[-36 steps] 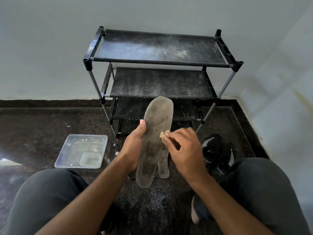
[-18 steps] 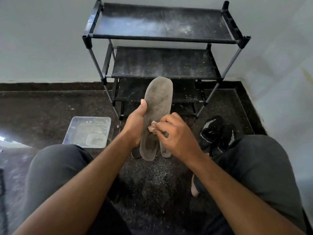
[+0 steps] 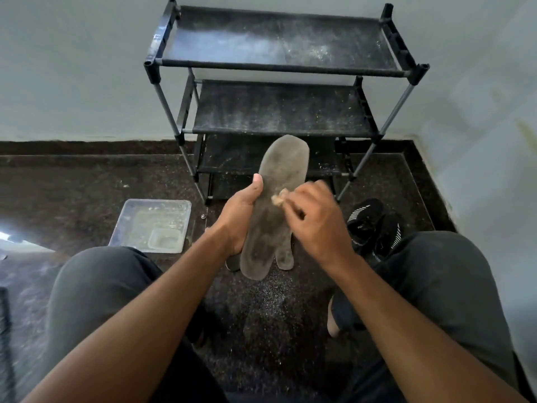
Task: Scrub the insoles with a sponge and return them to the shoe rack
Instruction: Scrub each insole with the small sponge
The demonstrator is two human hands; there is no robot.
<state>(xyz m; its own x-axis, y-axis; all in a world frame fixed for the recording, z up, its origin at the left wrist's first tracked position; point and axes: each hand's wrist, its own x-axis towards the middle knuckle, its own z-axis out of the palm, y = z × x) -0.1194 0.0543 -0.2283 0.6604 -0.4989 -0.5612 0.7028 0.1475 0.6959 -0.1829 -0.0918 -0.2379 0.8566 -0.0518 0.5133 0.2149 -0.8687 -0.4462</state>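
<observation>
Head view, left hand (image 3: pixel 236 216) gripping grey insole (image 3: pixel 273 205) upright by its edge, right hand (image 3: pixel 315 221) pinching small sponge (image 3: pixel 279 198) against its face, second insole (image 3: pixel 284 253) just behind, shoe rack (image 3: pixel 279 91) beyond both hands.

left hand (image 3: pixel 236 219) grips a grey insole (image 3: pixel 273 210) by its left edge, thumb up along it, toe end towards the rack (image 3: pixel 279 91). right hand (image 3: pixel 315 225) pinches a small tan sponge (image 3: pixel 279 197) against the insole's middle; its fingers are blurred. a second insole (image 3: pixel 285 257) lies just behind, black shoes (image 3: pixel 373 225) right of the insole, a clear tray (image 3: pixel 152 225) left of it, all on the dark floor (image 3: pixel 72 193) before the rack
</observation>
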